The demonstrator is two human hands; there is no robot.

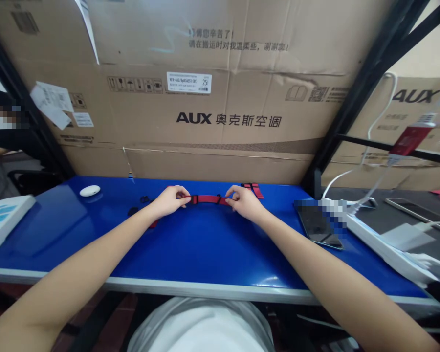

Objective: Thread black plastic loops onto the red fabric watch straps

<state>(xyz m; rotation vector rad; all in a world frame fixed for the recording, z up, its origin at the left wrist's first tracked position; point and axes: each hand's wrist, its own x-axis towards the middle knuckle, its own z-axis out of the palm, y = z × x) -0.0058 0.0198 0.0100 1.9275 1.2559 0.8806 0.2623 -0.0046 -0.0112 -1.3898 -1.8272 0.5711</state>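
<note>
A narrow red strap with black fittings stretches between my two hands over the blue table. My left hand pinches its left end, close to a black buckle. With thumb and fingers, my right hand grips the other end, beside a thin black piece. Behind my right hand lies another red and black strap piece. Small black parts rest left of my left hand, and some red material shows partly hidden beneath my left wrist.
Cardboard with AUX printing stands along the table's back. A white oval object and a white device sit at left. On the right are a dark phone, a white power strip and cables. A person is at far left.
</note>
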